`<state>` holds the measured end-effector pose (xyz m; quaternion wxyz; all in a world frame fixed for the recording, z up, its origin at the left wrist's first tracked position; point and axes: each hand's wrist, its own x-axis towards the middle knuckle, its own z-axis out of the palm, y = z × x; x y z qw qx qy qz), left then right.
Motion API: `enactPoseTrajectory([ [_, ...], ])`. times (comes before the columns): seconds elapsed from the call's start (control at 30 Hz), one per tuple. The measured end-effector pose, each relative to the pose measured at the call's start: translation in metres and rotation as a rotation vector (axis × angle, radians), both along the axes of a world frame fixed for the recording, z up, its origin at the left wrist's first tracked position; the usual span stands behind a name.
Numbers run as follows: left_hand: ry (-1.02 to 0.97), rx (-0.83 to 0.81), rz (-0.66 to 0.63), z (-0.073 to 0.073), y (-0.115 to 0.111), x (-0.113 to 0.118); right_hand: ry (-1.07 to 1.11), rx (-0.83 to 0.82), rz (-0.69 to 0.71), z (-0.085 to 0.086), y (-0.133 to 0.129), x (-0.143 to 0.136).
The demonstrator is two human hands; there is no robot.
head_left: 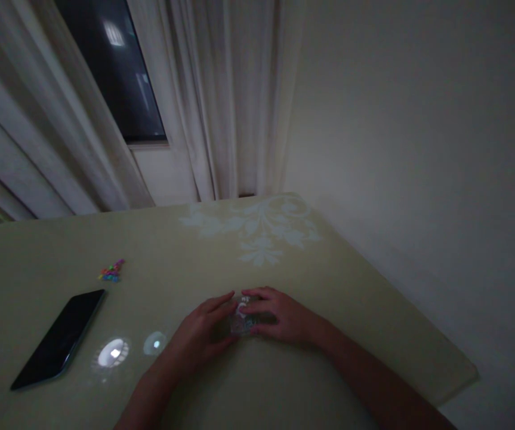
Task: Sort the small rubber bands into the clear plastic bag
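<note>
A small see-through box [241,323] with pale markings sits at the near middle of the table, between my two hands. My left hand [206,327] grips its left side, thumb at the near edge and fingers along the far one. From the right, my right hand [279,315] curls its fingers over the box's top and right side. What the box contains is too dim and small to make out. Part of it is hidden under the fingers.
On the table [172,251], a little heap of small colourful pieces [112,271] lies to the left. Closer in is a dark tablet or large phone [60,340]. A wall [418,149] borders the table's right side; curtains [234,101] hang behind it.
</note>
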<state>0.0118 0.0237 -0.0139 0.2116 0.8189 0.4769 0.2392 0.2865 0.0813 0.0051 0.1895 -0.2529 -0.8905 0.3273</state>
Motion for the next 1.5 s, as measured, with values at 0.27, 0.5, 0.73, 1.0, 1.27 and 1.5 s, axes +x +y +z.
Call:
enactPoseTrajectory([
  [0.27,0.192,0.139,-0.023,0.000,-0.004,0.005,-0.052,0.122,0.006,-0.007,0.002,0.002],
  [0.5,0.212,0.223,0.005,-0.004,-0.004,0.011,-0.074,0.142,0.017,-0.004,0.003,0.004],
  [0.73,0.240,0.254,-0.003,-0.004,-0.003,0.014,-0.088,0.174,-0.005,-0.005,0.004,0.004],
  [1.0,0.225,0.303,-0.009,-0.005,0.001,0.017,-0.118,0.348,0.022,-0.011,0.008,0.004],
  [1.27,0.246,0.397,0.000,-0.013,0.005,0.021,-0.100,0.541,0.036,-0.016,0.003,-0.003],
  [1.5,0.172,0.376,0.026,-0.019,0.009,0.018,-0.091,0.581,-0.032,-0.023,-0.003,-0.013],
])
